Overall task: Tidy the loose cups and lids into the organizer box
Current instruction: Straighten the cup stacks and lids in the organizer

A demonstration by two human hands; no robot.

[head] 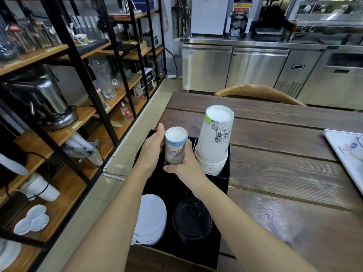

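Note:
A black organizer box (223,190) sits at the left edge of the wooden table. A small upside-down paper cup (175,147) stands over its far left compartment, gripped from both sides: my left hand (152,152) on its left, my right hand (187,163) on its right and front. In the far right compartment stands a tall stack of upside-down white printed cups (215,140). The near left compartment holds white lids (152,218). A stack of black lids (192,220) fills the near right compartment.
The wooden table (284,173) stretches to the right, with a white tray (347,156) at its right edge. A wooden chair back (259,93) stands at the far side. Shelves with glassware and appliances (59,107) line the left, steel counters behind.

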